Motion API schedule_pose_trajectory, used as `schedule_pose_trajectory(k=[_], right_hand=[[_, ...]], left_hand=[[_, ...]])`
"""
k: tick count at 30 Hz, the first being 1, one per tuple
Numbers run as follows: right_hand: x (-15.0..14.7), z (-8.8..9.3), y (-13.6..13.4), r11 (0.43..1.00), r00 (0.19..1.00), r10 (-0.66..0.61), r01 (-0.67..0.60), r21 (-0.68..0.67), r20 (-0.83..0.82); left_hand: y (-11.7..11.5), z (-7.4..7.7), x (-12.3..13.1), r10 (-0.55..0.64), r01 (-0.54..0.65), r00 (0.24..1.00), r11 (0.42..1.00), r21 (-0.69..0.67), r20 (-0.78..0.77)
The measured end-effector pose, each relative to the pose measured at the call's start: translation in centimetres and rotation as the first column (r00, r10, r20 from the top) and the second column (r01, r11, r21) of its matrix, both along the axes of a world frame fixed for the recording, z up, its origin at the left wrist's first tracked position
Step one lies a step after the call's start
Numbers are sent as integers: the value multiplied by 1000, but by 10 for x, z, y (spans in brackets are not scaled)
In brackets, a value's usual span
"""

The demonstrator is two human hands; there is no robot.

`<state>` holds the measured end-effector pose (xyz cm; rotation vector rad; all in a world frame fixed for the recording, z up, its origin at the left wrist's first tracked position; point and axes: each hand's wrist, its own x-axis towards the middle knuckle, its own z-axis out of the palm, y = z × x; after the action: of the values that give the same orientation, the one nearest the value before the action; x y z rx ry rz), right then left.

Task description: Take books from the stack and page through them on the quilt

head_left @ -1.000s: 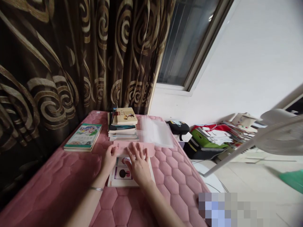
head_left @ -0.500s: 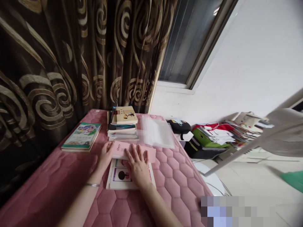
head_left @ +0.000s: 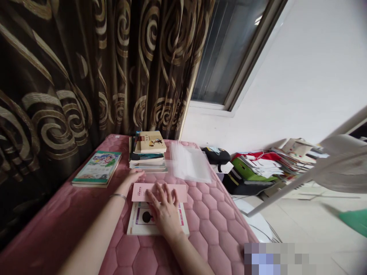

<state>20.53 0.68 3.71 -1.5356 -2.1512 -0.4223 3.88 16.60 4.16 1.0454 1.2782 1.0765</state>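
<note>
A thin open booklet (head_left: 137, 225) with a pink folded-over cover (head_left: 140, 191) lies on the pink quilted surface (head_left: 206, 225). My right hand (head_left: 164, 212) rests flat on it, fingers spread and open. My left hand (head_left: 133, 177), with a bracelet on the wrist, reaches past the booklet's far left corner toward a stack of books (head_left: 149, 152); its fingers lie low on the quilt and hold nothing that I can see.
A green-covered book (head_left: 97, 168) lies at the left near the dark swirl-patterned curtain (head_left: 86, 76). Clear plastic sleeves (head_left: 189, 164) lie right of the stack. Beyond the surface's right edge are a black bag (head_left: 216, 154), piled papers (head_left: 263, 164) and a fan (head_left: 341, 168).
My left hand left the pink cover and moved forward toward the book stack. My right hand stays flat on the booklet, and the pink cover now lies flatter.
</note>
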Motion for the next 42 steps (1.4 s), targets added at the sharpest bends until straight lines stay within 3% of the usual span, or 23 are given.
schedule_pose_trajectory(k=[5,10,16,25,35,42], right_hand=[[1,-2,-3,999,1000,20,-20,-40,-6],[1,-4,-9,997,1000,1,-3,-71,-20],[-1,-6,-11,996,1000,-9,7,-93,-19],[-3,-10,-9,990,999,-33,29,-141,-25],[-6,-13,-5,985,999,-43,41,-169,-11],[-4,-13,-2,983,1000,-23,23,-181,4]], left_hand=[[-14,0,0,-84,83,993,996,13,78],[-34,-9,-6,-98,87,984,993,74,151],[-38,-20,-8,-94,77,979,992,102,178],[-51,-14,-12,-86,73,979,994,76,183],[-57,-21,-13,-41,30,985,997,71,168],[-68,-14,-12,-25,13,983,998,63,180]])
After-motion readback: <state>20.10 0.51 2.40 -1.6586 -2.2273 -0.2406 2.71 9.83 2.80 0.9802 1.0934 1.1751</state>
